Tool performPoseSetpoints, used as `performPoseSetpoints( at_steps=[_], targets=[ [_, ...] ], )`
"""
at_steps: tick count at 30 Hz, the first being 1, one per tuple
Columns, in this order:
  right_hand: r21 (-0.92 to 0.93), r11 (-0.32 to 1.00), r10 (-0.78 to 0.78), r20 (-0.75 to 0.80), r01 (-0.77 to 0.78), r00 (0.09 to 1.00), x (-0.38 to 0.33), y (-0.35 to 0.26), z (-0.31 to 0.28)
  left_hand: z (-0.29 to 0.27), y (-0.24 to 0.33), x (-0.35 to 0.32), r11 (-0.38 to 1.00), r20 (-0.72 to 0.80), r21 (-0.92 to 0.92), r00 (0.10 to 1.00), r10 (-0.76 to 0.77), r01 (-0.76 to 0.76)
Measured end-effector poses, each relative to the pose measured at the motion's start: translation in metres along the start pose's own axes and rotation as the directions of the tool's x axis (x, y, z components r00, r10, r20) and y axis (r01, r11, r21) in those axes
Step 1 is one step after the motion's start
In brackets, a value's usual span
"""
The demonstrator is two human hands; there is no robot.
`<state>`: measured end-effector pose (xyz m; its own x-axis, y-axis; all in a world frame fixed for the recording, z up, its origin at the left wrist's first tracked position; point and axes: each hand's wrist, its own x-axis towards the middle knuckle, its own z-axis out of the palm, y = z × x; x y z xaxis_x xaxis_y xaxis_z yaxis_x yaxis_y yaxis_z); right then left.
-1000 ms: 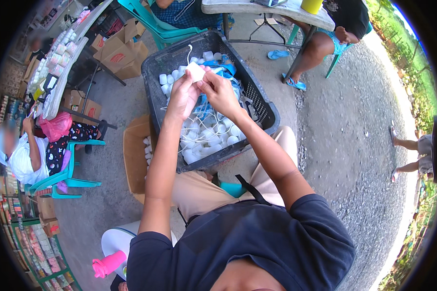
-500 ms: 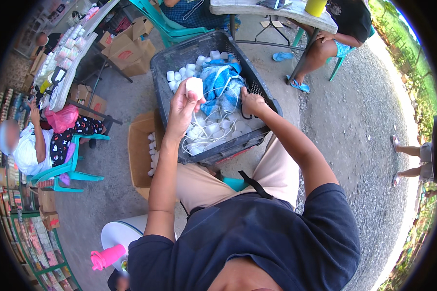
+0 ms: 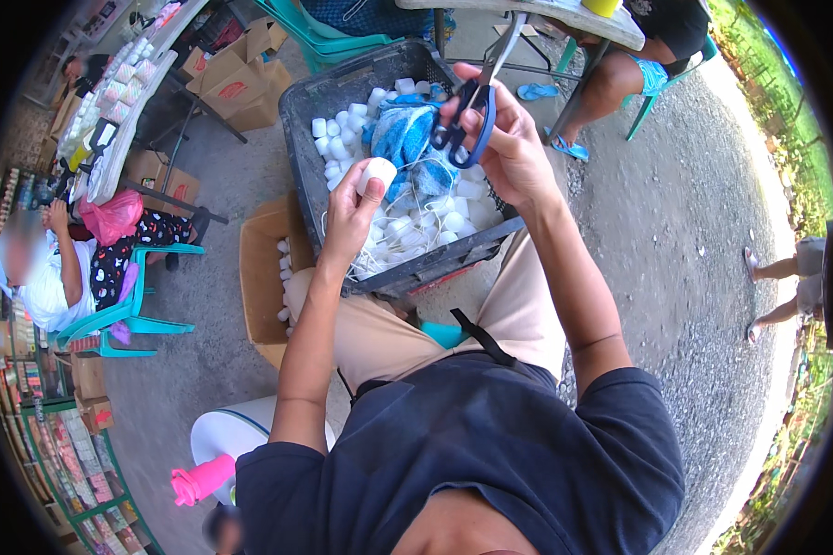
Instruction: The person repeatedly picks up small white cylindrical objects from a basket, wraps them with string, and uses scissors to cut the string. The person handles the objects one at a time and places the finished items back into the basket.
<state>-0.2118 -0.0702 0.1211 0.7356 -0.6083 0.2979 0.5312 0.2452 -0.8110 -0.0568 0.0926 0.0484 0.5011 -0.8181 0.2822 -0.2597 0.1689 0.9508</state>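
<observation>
Now — left hand [image 3: 350,215] pinches white cylinder [image 3: 376,173] | right hand [image 3: 507,146] grips scissors [image 3: 473,104] (blue-handled)

Outdoor site in daylight. Ground is grey gravelled concrete [image 3: 694,231]. Teal plastic chair [image 3: 125,319] at left. White folding table [image 3: 125,102] along the upper left, cardboard boxes [image 3: 236,83] beside it. Shelving [image 3: 55,462] at lower left. Grass verge [image 3: 787,120] at right.

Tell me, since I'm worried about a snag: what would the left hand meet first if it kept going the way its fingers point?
Probably the blue cloth in the dark crate; the left hand, holding a white cup, points up toward it, though depth is unclear.
</observation>
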Motion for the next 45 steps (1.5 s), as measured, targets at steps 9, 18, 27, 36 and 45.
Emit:
performPoseSetpoints(
  at_steps=[9,18,27,36,45],
  targets=[
    [-0.067,0.936,-0.343,0.062,0.347,0.937,-0.016,0.005,0.030,-0.006,0.014,-0.020,0.992,0.025,-0.064,0.994,-0.104,0.106],
    [-0.135,0.877,-0.447,0.117,0.460,0.887,-0.024,0.002,0.027,-0.001,0.025,-0.026,0.977,0.077,-0.168,0.990,-0.119,0.131],
    [-0.476,0.867,-0.019,0.260,0.145,0.965,-0.045,-0.001,0.029,-0.003,0.031,-0.029,0.954,0.172,-0.221,0.971,-0.166,0.202],
    [-0.420,0.893,-0.043,0.283,0.164,0.958,-0.053,0.009,0.015,0.009,0.036,-0.038,0.940,0.222,-0.281,0.966,-0.134,0.195],
    [-0.199,0.891,-0.362,0.229,0.407,0.904,-0.055,0.003,0.020,0.006,0.037,-0.034,0.933,0.226,-0.279,0.960,-0.166,0.227]
  ],
)
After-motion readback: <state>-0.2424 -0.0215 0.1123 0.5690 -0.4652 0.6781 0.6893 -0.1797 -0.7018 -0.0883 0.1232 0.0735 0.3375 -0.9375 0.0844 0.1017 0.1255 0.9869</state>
